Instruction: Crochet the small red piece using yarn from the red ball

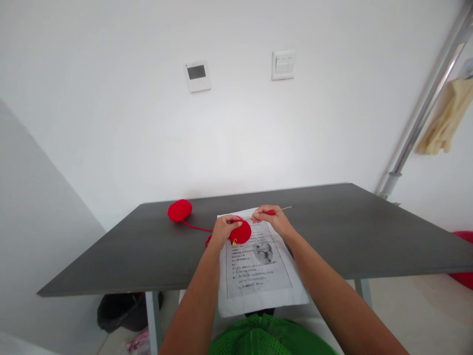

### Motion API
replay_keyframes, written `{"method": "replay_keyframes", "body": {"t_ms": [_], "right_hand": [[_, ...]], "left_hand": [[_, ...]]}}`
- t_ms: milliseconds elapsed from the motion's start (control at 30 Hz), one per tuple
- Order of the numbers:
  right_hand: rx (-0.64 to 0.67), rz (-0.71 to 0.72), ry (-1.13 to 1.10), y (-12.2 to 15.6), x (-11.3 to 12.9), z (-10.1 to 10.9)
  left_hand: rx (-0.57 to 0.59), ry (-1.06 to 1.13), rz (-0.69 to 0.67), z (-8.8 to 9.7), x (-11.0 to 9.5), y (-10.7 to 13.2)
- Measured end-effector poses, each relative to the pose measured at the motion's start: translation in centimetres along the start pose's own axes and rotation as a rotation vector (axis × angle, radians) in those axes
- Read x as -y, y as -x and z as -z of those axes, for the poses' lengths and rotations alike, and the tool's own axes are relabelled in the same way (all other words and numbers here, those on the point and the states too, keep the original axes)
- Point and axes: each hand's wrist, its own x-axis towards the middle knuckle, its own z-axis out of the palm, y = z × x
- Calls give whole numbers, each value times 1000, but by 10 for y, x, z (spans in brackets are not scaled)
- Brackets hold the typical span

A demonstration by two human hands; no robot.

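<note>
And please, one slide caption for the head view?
Left hand holding round red yarnwork, right hand holding a red-handled tool, over a printed sheet.

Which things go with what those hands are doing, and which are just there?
Part of it:
red crocheted piece
red-handled crochet hook
red yarn ball
yellow stitch marker
printed sheet, probably

Just around:
wall panel with screen
light switch
black bin
pale hanging fabric

The yarn ball (180,210) and crochet piece (243,233) are red — the marker (234,242) yellow, the tabletop (332,231) dark grey.
</note>
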Motion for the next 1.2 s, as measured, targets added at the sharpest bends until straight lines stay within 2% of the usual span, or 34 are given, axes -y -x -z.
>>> {"method": "replay_keyframes", "body": {"t_ms": [133,300,433,533,667,767,1033,1200], "right_hand": [[14,-3,15,0,2,0],[52,17,11,-1,-3,-2],[90,83,19,-1,-7,-4],[120,156,109,-1,-10,-4],[139,252,222,-3,-17,-5],[156,272,240,-3,-20,-6],[148,239,295,0,-15,-7],[147,215,289,1,-13,-8]], "left_hand": [[-4,0,10,0,0,1],[24,103,96,2,1,2],[50,211,137,3,-1,3],[73,261,171,2,-3,5],[88,292,205,1,-7,7],[86,280,211,1,-7,7],[12,74,96,-2,-3,3],[-78,-68,-53,-1,0,-1]]}}
